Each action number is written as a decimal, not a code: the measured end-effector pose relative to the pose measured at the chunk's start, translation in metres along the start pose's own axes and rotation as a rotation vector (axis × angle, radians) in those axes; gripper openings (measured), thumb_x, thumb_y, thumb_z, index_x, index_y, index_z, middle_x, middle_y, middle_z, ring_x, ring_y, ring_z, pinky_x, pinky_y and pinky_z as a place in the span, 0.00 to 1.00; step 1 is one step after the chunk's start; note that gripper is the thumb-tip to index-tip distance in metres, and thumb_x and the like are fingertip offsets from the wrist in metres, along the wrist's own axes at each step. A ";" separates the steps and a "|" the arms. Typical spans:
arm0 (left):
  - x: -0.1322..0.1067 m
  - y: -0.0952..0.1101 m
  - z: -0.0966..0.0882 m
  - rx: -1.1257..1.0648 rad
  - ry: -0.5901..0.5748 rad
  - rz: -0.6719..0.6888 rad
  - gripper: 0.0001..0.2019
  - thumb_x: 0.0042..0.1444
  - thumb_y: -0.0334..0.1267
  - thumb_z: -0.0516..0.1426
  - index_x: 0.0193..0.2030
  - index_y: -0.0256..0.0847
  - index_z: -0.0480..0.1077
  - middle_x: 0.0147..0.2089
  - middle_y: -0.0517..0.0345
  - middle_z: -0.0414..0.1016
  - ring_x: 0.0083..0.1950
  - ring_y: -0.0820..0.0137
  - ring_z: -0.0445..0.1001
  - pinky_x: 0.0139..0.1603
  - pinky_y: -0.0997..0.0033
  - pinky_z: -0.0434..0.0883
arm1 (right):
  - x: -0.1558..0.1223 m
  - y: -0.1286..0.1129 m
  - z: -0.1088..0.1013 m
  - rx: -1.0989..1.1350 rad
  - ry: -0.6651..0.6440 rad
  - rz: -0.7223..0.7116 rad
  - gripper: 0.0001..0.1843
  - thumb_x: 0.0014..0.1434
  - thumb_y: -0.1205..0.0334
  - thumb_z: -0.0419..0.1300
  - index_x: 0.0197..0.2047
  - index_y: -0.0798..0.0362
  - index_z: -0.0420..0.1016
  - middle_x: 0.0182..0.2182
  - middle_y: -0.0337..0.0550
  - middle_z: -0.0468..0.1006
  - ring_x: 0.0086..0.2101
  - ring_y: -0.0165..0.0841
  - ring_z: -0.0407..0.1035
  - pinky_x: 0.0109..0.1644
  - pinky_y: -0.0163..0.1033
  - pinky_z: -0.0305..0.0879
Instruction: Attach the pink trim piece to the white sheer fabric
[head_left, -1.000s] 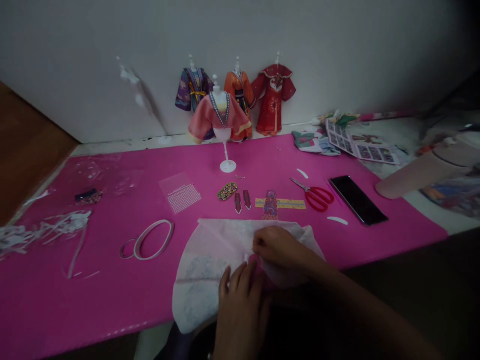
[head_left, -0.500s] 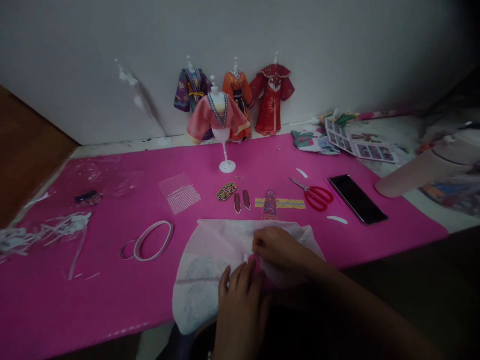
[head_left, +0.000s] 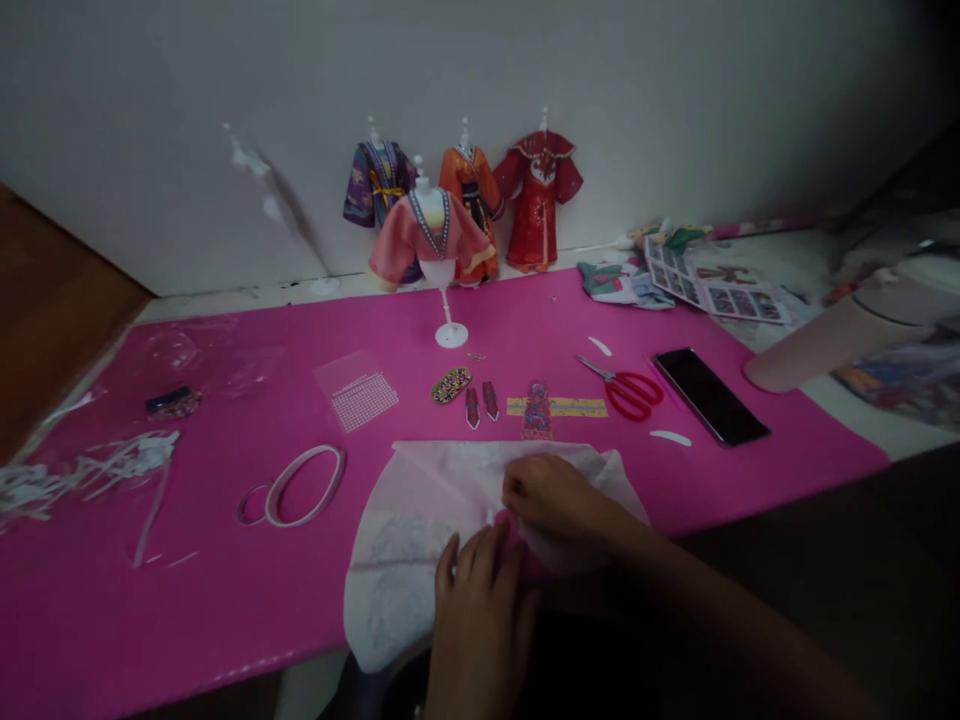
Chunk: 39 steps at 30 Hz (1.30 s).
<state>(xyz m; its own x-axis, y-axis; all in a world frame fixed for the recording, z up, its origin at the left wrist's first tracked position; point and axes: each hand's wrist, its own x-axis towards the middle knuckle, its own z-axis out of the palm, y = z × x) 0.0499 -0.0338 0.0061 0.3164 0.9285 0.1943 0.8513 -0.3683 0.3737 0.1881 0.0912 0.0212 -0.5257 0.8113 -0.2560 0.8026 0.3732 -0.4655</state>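
Your left hand lies palm down with fingers extended and slightly spread on the pale, translucent, round-edged fabric; your right hand is curled closed against the same fabric; whether its fingertips pinch cloth or some small item cannot be told. The fabric lies at the near edge of the bright pink table covering, with its lower left part hanging over that edge.

Possible faults: the overhanging part may drag the sheet toward you if left-hand pressure eases; a pull by the right hand against the spread left fingers may pucker or skew the thin cloth; the crease at the left suggests that it wrinkles readily. The far edge lies close to the red-and-blue patterned panel and the two dark red pointed pieces; a forward slide may displace them. Dim light and your curled fingers hide the contact point; misplacement there may go unnoticed.
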 end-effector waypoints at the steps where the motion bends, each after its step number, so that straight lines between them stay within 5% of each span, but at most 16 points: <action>1: 0.000 0.000 0.000 -0.001 -0.001 0.001 0.22 0.55 0.26 0.58 0.57 0.38 0.68 0.59 0.41 0.73 0.57 0.52 0.73 0.57 0.33 0.69 | 0.000 0.000 0.000 -0.003 -0.001 0.001 0.10 0.58 0.68 0.56 0.32 0.56 0.80 0.32 0.47 0.82 0.33 0.35 0.72 0.34 0.37 0.54; 26: 0.014 -0.015 0.005 0.204 0.066 0.057 0.16 0.56 0.28 0.57 0.52 0.34 0.72 0.56 0.42 0.78 0.55 0.48 0.75 0.54 0.37 0.71 | -0.002 -0.003 0.010 0.103 0.089 0.049 0.04 0.55 0.67 0.60 0.31 0.56 0.77 0.30 0.45 0.80 0.33 0.35 0.71 0.35 0.37 0.55; 39: 0.015 -0.011 0.005 0.075 0.088 -0.072 0.16 0.55 0.28 0.56 0.50 0.38 0.74 0.56 0.47 0.79 0.54 0.50 0.76 0.56 0.36 0.69 | 0.000 0.007 0.018 0.299 0.164 0.034 0.06 0.52 0.69 0.65 0.32 0.53 0.71 0.27 0.38 0.75 0.30 0.32 0.65 0.32 0.36 0.51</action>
<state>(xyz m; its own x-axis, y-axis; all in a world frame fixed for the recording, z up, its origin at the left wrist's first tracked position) 0.0473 -0.0159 0.0004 0.2180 0.9435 0.2495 0.9004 -0.2931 0.3215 0.1890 0.0857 0.0032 -0.4279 0.8918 -0.1469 0.6880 0.2160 -0.6928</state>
